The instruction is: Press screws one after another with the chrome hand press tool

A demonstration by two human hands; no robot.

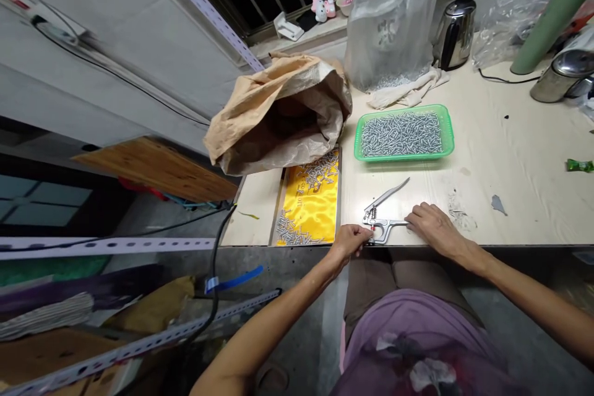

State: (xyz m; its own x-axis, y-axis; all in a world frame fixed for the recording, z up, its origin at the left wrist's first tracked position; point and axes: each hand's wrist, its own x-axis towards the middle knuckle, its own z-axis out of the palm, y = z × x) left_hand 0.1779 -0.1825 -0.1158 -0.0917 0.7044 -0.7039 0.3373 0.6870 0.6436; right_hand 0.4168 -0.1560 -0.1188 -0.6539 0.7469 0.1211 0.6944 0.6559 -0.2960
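Hand pliers [384, 230] of silvery metal, with a spring and a red part near the jaws, lie at the table's front edge. Their upper handle [388, 194] stands spread away from the lower one. My right hand [431, 226] has its fingers closed on the end of the lower handle. At the jaws, my left hand [351, 240] pinches with thumb and finger; what is between them is too small to make out. Left of that hand, small metal pins [297, 232] lie scattered on a yellow cloth [309, 207]. A green basket [403, 159] full of similar pins stands beyond the pliers.
A brown paper sack [250, 117] lies open behind the yellow cloth. Farther back are a clear plastic bag [390, 25], a crumpled white cloth [408, 91] and a steel kettle [458, 31]. A green wrapper [579, 165] lies at right, and a black cable [213, 266] hangs at left.
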